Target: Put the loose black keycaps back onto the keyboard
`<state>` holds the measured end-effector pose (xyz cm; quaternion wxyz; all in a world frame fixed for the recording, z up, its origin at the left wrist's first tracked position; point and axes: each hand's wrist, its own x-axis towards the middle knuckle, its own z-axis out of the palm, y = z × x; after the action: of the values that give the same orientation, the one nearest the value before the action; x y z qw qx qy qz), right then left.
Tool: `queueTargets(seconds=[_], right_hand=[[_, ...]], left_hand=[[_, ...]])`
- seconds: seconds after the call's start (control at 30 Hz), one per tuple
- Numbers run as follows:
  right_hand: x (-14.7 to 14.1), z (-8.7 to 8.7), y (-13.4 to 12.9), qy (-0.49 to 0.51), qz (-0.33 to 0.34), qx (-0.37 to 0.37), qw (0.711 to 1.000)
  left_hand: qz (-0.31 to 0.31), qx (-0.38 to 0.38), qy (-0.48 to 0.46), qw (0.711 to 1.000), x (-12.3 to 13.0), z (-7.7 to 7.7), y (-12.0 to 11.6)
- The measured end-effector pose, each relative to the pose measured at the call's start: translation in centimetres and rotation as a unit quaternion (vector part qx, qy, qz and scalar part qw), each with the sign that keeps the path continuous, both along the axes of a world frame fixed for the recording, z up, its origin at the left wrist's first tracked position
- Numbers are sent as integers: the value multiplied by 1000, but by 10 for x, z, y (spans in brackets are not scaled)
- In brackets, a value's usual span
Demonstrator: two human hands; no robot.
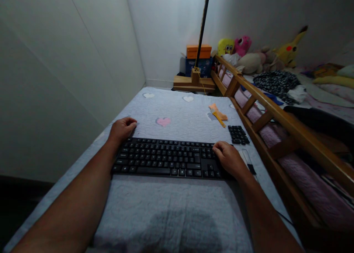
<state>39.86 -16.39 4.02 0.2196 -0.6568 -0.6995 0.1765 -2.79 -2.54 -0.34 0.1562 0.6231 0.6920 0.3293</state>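
Observation:
A black keyboard (166, 158) lies flat across the quilted cover in front of me. My left hand (121, 129) rests at its upper left corner, fingers curled and thumb pressed to them; whatever they may hold is hidden. Over the number-pad end is my right hand (228, 158), its thumb and forefinger pinched together and covering most of that part. Loose black keycaps (238, 134) lie grouped just beyond the keyboard's upper right corner. Beside my right wrist is a wire keycap puller (248, 161) with a dark handle.
A yellow-handled brush (219, 118) lies on an orange cloth (221, 112) farther back. A wooden bed rail (260, 105) runs along the right side. Behind the covered surface (177, 205) stands a pole on a wooden base (193, 84). A white cabinet (69, 61) borders the left.

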Motion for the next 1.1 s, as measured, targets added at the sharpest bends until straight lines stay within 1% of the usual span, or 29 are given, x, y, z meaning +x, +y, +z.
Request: queueTargets(seconds=[0.2,0.4,0.63,0.77,0.93,1.1], right_hand=[[0,-4,1,-23,-7,15,1000],[-1,-3,1,-40,-11,6,999],[-2,-4,1,-53,-10,15,998],[-2,-4,1,-53,-11,21,998],[-3,-2,1,-54,-16,11,998],[-3,-2,1,-58,-15,11,998]], left_hand=[[-2,1,2,1000,0,1,0],[-5,3,-3,1000,-1,-2,2],[2,0,2,1000,3,4,-2],[-4,2,2,1000,1,1,0],[-2,0,4,1000,-3,-3,4],[-4,3,2,1000,-3,-3,3]])
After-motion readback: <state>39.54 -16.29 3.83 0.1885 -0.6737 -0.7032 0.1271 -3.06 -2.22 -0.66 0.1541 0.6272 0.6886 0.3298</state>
